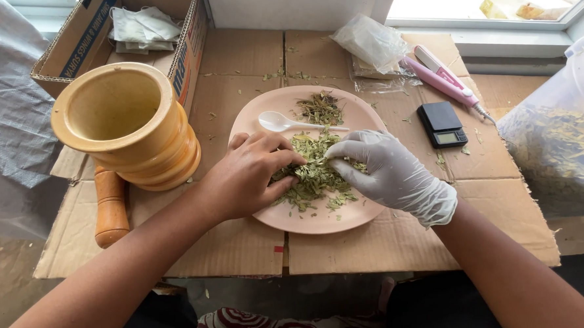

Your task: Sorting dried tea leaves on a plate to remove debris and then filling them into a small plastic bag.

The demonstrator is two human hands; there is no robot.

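Note:
A pink plate (255, 113) lies on flattened cardboard and carries a heap of dried green leaves (314, 171). My bare left hand (249, 175) rests on the heap's left side, fingers curled into the leaves. My right hand (387, 171), in a white glove, pinches leaves at the heap's right side. A white plastic spoon (277, 122) lies on the plate just beyond my fingers, with a smaller pile of darker leaves (321, 108) behind it.
A large wooden mortar (126, 124) stands at the left with its pestle (111, 205) lying beside it. A small black scale (442, 123), a pink tool (443, 77), a plastic bag (371, 41), a cardboard box (91, 27) and a tub of leaves (559, 139) surround the plate.

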